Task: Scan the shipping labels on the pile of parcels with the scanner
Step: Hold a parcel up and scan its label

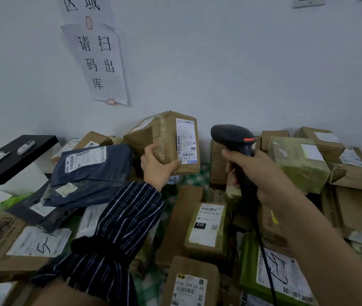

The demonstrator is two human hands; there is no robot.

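Cardboard boxes and plastic bags are heaped in a pile (182, 219) that spreads below and to both sides of the raised box (166, 138), which is lifted clear of the heap. Left of the raised box, a dark mailer bag (93, 171) is laid on top. The raised box is gripped at its lower corner by the left hand (156, 166), with fingers and thumb curled round it. Just right of the box, the scanner (235, 138) is clasped round its handle by the right hand (255, 171), with its head level with the box's label (186, 140). A cable (264, 250) is trailed down over the parcels below.

A wrong read is the likeliest fault: many other labels lie face-up below the box and could be caught by a slack aim. The one-corner grip could let the box twist, and the cable could be snagged on a parcel edge.
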